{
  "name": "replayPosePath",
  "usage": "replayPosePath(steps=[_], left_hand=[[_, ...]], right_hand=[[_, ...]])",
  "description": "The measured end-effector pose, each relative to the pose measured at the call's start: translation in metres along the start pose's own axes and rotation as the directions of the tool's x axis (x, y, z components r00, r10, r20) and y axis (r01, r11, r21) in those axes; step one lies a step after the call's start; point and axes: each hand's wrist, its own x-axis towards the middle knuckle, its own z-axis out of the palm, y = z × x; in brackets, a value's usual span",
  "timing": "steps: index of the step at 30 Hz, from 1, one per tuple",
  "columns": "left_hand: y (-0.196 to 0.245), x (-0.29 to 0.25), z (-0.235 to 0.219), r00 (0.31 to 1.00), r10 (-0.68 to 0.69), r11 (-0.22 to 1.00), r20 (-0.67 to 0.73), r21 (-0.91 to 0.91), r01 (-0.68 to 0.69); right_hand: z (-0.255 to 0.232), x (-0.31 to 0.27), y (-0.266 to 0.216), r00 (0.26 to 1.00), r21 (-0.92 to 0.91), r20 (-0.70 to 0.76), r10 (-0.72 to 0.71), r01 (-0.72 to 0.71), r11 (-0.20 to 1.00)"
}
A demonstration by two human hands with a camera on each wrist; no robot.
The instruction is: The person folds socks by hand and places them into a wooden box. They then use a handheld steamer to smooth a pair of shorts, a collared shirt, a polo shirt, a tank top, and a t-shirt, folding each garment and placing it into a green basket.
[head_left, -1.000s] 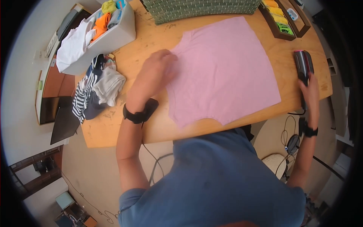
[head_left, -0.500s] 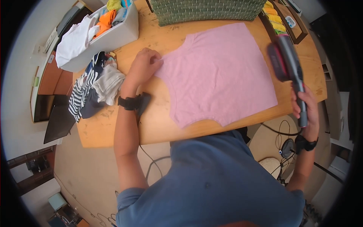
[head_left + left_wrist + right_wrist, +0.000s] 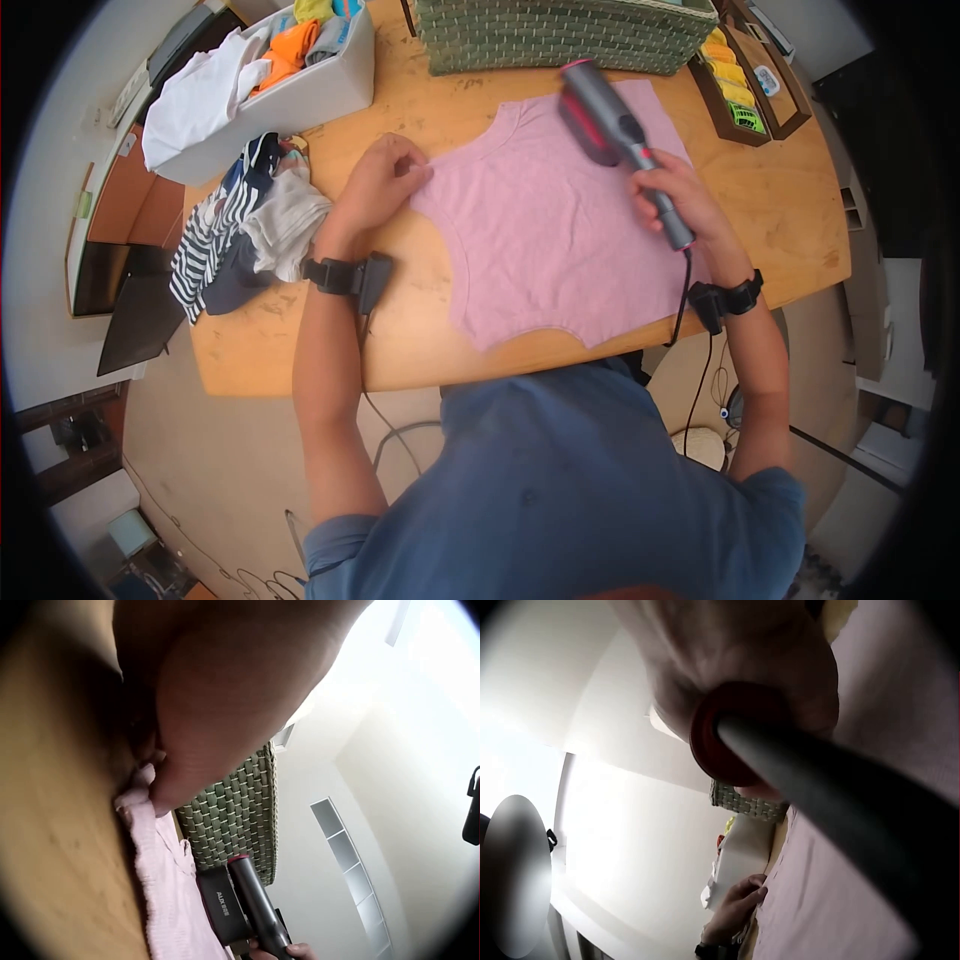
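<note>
A pink sleeveless top (image 3: 540, 230) lies spread flat on the wooden table. My left hand (image 3: 382, 178) pinches its shoulder corner at the left; in the left wrist view the bunched pink edge (image 3: 139, 796) shows between thumb and finger. My right hand (image 3: 685, 205) grips the handle of a grey handheld garment steamer (image 3: 612, 120). The steamer's head, with its pink-red edge, is over the upper right part of the top. From the handle's end a black cord (image 3: 683, 300) runs down past the table edge; the right wrist view shows it close up.
A green woven basket (image 3: 560, 40) stands at the table's back. Left of it is a white bin (image 3: 345, 85) of clothes, with a pile of striped and grey garments (image 3: 240, 230) in front. A brown box (image 3: 725, 100) with yellow items sits at the back right.
My right hand has picked up the steamer from the table's right side and brought it left over the top. My left hand has moved left to the shoulder corner and pinches it.
</note>
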Motion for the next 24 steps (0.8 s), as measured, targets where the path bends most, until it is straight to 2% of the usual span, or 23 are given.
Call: replayPosePath(steps=[3,6,7,10,12,14,16,17,20,21,24], left_hand=[[-0.001,0.0,0.0,1.0,0.001,1.0,-0.001,-0.009,-0.001],[-0.007,0.0,0.001,1.0,0.011,1.0,0.022,0.016,-0.011],[-0.008,0.001,0.001,1.0,0.02,1.0,0.013,0.02,-0.02],[-0.008,-0.002,0.002,1.0,0.012,0.999,-0.005,0.038,-0.012],[-0.006,0.001,0.002,1.0,-0.012,0.999,-0.007,0.046,0.013],[-0.006,0.001,0.003,1.0,-0.013,0.999,0.0,0.029,0.013],[-0.007,0.0,0.003,1.0,-0.021,1.0,-0.012,0.007,0.021],[-0.007,0.0,0.004,0.999,-0.03,1.0,-0.023,-0.008,0.03],[-0.005,-0.001,0.006,0.998,-0.056,0.998,-0.039,-0.026,0.055],[-0.003,-0.002,0.006,0.997,-0.067,0.997,-0.042,-0.029,0.066],[-0.005,-0.002,0.006,0.998,-0.04,0.999,-0.046,-0.032,0.039]], right_hand=[[-0.038,0.003,0.008,0.972,0.096,-0.203,-0.117,0.138,0.986],[-0.046,-0.006,0.007,0.893,-0.091,-0.416,-0.17,0.145,0.985],[-0.043,-0.013,0.005,0.902,-0.098,-0.399,-0.164,0.136,0.986],[-0.009,-0.041,-0.004,0.975,-0.089,-0.196,-0.101,0.085,0.992],[0.024,-0.051,0.0,0.996,0.0,-0.083,-0.03,0.03,1.0],[0.059,-0.054,0.002,0.993,0.102,0.078,0.085,-0.092,0.99],[0.074,-0.048,0.016,0.946,0.067,0.297,0.132,-0.159,0.985],[0.083,-0.047,0.017,0.938,0.017,0.32,0.129,-0.142,0.99],[0.075,-0.055,0.025,0.95,-0.004,0.267,0.162,-0.166,0.986],[0.07,-0.062,0.03,0.977,0.021,0.152,0.147,-0.151,0.988],[0.028,-0.09,0.039,0.998,0.024,-0.058,0.039,-0.038,0.999]])
